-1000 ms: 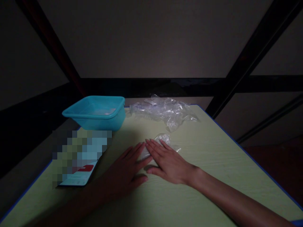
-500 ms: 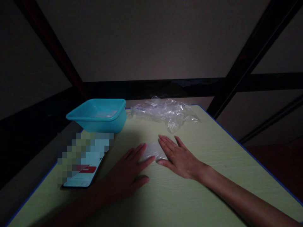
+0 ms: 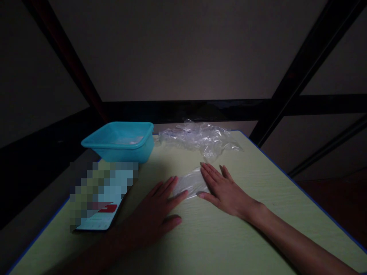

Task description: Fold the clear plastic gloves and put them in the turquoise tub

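A flat piece of clear plastic (image 3: 191, 183) lies on the pale green table (image 3: 229, 244) between my two hands. My left hand (image 3: 160, 208) rests at its left end, fingers spread, the fingertips on the film. At the right end lies my right hand (image 3: 225, 191), palm down with its fingers stretched out and its thumb apart. The parts of the plastic under both hands are hidden. Beyond my hands, a crumpled clear plastic bag (image 3: 203, 139) sits near the table's far edge.
A blue basin (image 3: 126, 152) stands at the far left of the table; something pale inside it is hard to make out. In front of it lies a phone (image 3: 97, 221), partly pixelated. A wall rises behind the table.
My right hand has slid a little to the right, and more of the flat plastic shows between my hands. My left hand has stayed nearly in place.
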`<state>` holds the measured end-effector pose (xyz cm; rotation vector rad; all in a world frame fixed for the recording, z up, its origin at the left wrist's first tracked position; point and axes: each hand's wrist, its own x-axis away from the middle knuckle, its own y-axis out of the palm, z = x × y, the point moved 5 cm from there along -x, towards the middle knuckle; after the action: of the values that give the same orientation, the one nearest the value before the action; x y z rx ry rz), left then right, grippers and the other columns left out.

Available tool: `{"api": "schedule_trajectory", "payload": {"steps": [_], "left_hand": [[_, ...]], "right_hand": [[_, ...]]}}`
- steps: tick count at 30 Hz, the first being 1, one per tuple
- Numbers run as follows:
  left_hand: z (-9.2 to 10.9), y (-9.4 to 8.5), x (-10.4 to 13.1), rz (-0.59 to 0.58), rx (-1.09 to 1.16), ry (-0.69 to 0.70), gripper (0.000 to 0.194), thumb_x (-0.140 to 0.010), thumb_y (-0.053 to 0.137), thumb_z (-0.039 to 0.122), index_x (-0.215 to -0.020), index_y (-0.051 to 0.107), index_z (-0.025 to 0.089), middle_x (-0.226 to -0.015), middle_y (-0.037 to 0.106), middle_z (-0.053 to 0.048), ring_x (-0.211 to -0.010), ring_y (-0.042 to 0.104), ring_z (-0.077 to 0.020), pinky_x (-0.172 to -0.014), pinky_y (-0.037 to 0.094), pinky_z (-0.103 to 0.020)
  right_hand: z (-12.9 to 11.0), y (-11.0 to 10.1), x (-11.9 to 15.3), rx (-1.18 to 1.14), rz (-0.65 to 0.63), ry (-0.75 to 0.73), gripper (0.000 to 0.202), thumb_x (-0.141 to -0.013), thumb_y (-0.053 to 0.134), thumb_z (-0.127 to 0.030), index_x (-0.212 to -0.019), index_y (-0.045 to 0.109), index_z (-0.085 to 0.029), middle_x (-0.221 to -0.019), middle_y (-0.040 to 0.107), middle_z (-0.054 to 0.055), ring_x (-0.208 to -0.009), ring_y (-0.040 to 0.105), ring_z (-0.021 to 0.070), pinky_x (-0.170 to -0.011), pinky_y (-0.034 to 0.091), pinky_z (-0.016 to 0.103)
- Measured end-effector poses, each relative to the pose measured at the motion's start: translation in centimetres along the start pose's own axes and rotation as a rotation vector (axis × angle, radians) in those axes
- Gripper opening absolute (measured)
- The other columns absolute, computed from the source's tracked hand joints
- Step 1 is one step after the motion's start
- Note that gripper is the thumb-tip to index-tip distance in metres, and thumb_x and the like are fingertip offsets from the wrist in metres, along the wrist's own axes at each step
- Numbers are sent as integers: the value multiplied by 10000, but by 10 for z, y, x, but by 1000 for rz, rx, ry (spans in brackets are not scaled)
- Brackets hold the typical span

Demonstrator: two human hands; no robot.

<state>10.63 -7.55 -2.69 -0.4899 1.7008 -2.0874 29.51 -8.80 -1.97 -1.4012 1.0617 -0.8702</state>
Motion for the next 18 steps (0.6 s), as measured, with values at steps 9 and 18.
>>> {"api": "schedule_trajectory", "payload": {"steps": [9, 18], "left_hand": [[1, 2, 3, 70, -8, 32, 743, -855, 508, 268, -1442, 55, 222, -1517, 86, -130, -1379, 100, -291, -1064, 234, -513], [-4, 2, 6, 244, 33, 48, 668, -866, 496, 291, -1427, 154, 176, -1497, 166, -165, -1363, 155, -329, -1040, 294, -538]], "right_hand": [[-34, -31, 9, -27, 294, -399, 315, -918, 432, -334, -1088, 596, -125, -1161, 589, 135, -1104, 498, 231, -924, 417, 389], [-36, -29, 13, -8, 333, -521, 199, -904, 485, -261, -859, 633, -135, -748, 590, 30, -699, 478, 155, -622, 369, 279]]}}
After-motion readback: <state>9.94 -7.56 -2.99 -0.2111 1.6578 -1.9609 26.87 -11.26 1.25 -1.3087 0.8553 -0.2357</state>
